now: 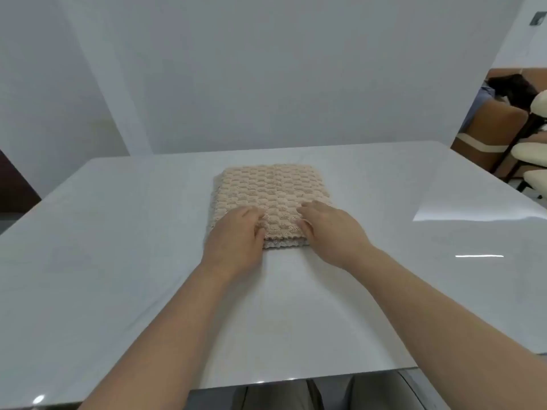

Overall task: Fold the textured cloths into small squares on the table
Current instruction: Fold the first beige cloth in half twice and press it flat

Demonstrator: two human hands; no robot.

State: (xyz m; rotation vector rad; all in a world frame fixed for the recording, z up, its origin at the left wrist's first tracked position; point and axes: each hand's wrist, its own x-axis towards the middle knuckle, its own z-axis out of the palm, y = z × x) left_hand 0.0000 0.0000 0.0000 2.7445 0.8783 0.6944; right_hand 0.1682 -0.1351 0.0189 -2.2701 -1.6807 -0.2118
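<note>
Left hand [233, 241], right hand [334, 235] pinching cloth [272, 187] — table [118, 232], chairs [497, 128]

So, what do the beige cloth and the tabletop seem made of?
Cloth: soft plush fabric, perhaps microfiber or terry, given its raised checkered bumps and fuzzy edges. Table: hard, glossy white surface with sharp light reflections; laminate, stone or glass, cannot tell.

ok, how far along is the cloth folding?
Done: the beige textured cloth is already folded, with stacked layers showing at its near edge, a rectangle on the white table. In hand: the left hand and right hand pinch that near edge. Left: likely one more fold to make a small square. No other cloth is in view.
</note>
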